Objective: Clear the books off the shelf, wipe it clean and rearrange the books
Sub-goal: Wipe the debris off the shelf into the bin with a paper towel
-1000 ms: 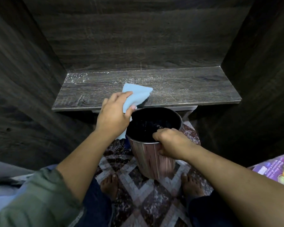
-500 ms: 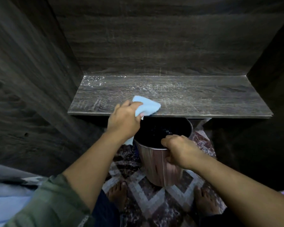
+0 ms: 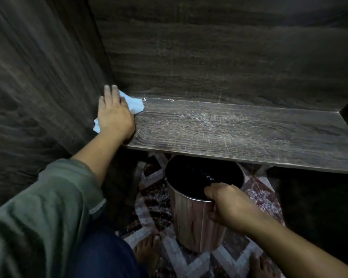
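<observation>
The dark wooden shelf holds no books and shows pale dust streaks along its back and middle. My left hand lies flat with straight fingers on a light blue cloth, pressing it into the shelf's far left back corner. My right hand grips the rim of a metal bin held just below the shelf's front edge; the bin's dark inside faces up.
Dark wood panels close in the shelf on the left, back and right. Below lies a patterned rug, with my bare feet on it beside the bin.
My left hand has slid the cloth from the shelf's front edge near the bin to the far left back corner. My right hand keeps its grip on the bin's rim.
</observation>
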A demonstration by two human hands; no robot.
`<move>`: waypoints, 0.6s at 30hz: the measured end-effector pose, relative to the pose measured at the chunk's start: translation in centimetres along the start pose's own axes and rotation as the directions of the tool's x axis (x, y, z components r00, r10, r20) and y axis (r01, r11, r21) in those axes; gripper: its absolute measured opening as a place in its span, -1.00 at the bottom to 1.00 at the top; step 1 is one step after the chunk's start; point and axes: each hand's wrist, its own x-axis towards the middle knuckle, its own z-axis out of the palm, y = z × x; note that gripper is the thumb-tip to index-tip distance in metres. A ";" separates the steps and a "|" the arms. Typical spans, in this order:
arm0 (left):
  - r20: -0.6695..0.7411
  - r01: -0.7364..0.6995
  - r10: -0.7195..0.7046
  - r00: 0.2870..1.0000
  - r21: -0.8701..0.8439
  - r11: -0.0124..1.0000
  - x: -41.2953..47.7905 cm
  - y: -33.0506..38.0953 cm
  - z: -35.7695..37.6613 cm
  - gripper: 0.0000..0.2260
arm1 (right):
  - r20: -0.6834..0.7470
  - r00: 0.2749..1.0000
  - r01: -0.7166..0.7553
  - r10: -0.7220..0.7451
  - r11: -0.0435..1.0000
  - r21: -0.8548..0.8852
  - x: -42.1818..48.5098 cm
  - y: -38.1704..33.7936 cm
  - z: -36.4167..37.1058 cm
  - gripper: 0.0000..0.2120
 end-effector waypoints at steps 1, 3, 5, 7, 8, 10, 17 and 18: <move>0.046 -0.033 0.036 0.998 -0.064 0.997 0.2 -0.1 0.7 -0.44 | 0.008 1.000 -0.005 0.005 1.000 0.002 -0.1 0.0 -0.1 -0.72; 0.105 0.002 0.026 0.994 -0.260 0.965 0.1 0.0 1.5 -0.39 | 0.014 1.000 -0.015 0.015 1.000 0.006 -0.3 0.2 -0.2 -0.72; 0.141 0.108 -0.057 0.988 -0.389 0.915 -0.2 0.4 1.7 -0.38 | 0.022 1.000 -0.022 0.022 1.000 0.011 -0.5 0.4 -0.2 -0.73; 0.165 0.181 -0.124 0.978 -0.393 0.901 -0.4 1.2 1.1 -0.40 | 0.027 0.999 -0.022 0.022 1.000 0.020 -0.6 0.5 -0.2 -0.74; 0.159 0.187 -0.136 0.978 -0.374 0.908 -0.7 1.8 0.6 -0.43 | 0.030 0.999 -0.023 0.023 1.000 0.021 -0.7 0.6 -0.1 -0.74; 0.135 0.160 -0.117 0.984 -0.372 0.914 -1.7 3.4 -0.3 -0.52 | 0.030 0.999 -0.026 0.025 0.999 0.021 -0.8 0.7 -0.2 -0.75; -0.057 0.000 -0.063 0.996 -0.743 0.669 -5.5 9.6 -1.3 -0.61 | 0.023 1.000 -0.011 0.010 0.999 0.049 -0.9 0.5 -0.5 -0.77; -0.076 0.025 -0.128 0.989 -0.763 0.646 -4.9 9.2 -1.4 -0.60 | 0.020 1.000 -0.008 0.007 0.999 0.045 -0.9 0.5 -0.5 -0.77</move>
